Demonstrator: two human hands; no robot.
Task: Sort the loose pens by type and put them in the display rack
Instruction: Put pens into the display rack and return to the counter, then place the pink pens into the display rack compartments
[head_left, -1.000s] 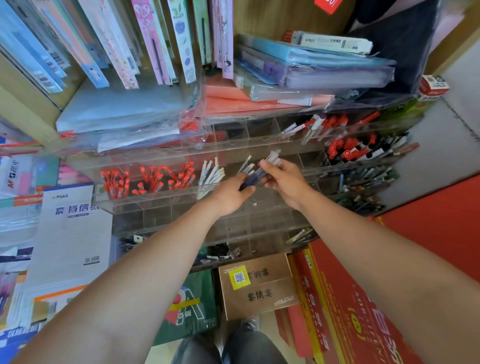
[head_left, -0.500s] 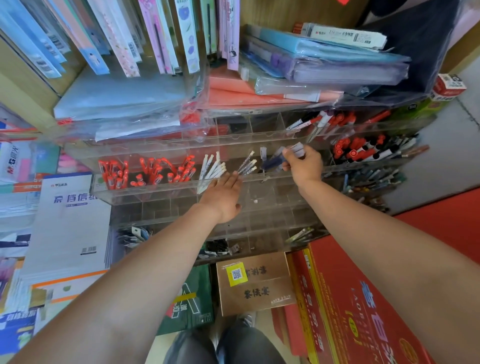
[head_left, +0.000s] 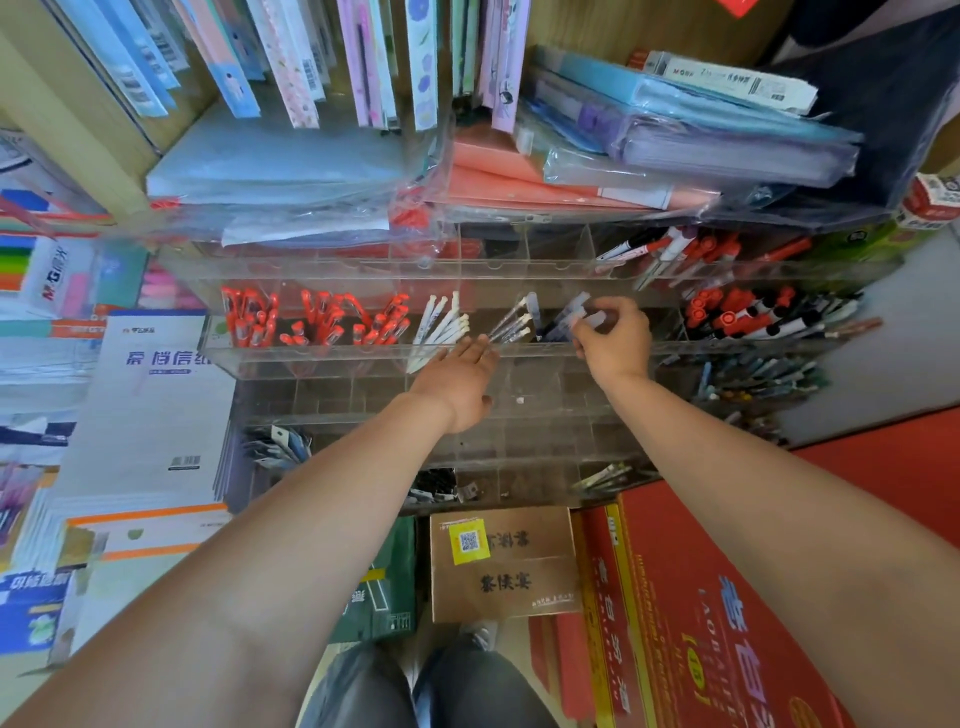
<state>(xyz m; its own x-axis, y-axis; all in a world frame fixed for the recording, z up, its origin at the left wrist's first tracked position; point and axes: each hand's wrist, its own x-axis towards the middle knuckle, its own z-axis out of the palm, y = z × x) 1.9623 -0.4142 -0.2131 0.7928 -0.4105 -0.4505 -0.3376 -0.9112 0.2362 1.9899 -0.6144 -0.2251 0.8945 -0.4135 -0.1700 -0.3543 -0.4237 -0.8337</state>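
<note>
From the head camera, the one view there is, the clear acrylic display rack stands in stepped tiers below a shelf of wrapped folders. Each row is split into narrow cells, so that pens lean back caps-up and one kind stays apart from the next. In the middle tier the order from left to right is red pens, white pens, and then a few clear-barrelled pens. The next cell to the right is where the task's thing is, a small bunch of dark pens with pale caps, tips down inside the cell. The right hand has its fingers curled and pinches the cap ends of that bunch. My judgement is that it grips from the top so the barrels can slide down together. The left hand lies flat with fingers straight and holds nothing, its fingertips at the tier's front rim below the clear pens (whether it presses the rim or only hovers, I cannot tell). Red-capped markers fill the cells further right.
</note>
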